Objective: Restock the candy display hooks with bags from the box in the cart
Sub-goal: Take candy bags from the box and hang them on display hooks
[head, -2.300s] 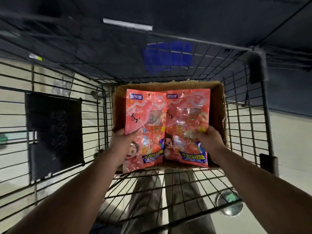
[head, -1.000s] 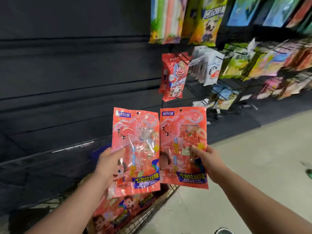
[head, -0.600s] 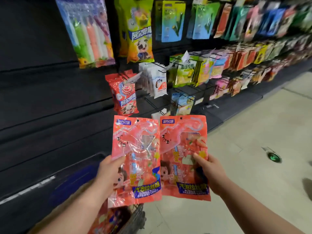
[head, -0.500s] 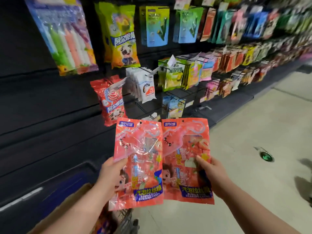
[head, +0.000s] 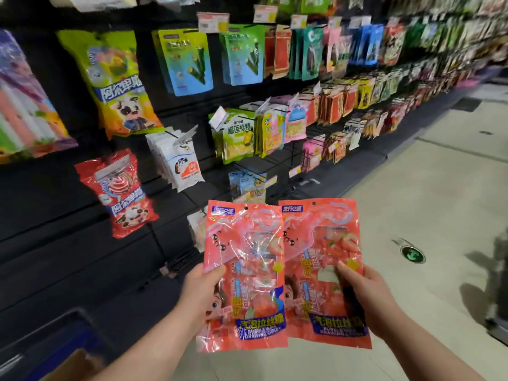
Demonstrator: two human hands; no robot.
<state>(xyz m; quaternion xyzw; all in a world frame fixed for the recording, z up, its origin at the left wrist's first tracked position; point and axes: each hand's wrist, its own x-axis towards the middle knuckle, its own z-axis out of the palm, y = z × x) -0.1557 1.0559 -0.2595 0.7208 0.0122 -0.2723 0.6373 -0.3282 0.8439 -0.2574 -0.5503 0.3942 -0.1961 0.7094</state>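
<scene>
Two pink candy bags are held upright, side by side with edges touching, before the lower hooks of the display rack [head: 68, 259]. The left bag [head: 244, 273] is gripped at its left edge by the left hand [head: 202, 290], the right bag [head: 321, 257] at its right edge by the right hand [head: 368, 295]. Since half a second ago both grips are unchanged. The hanging red packet [head: 121, 193] is now seen larger and further left.

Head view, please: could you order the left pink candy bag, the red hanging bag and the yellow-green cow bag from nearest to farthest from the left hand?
1. left pink candy bag, held in the left hand.
2. red hanging bag, up and to the left.
3. yellow-green cow bag, higher above it.
</scene>
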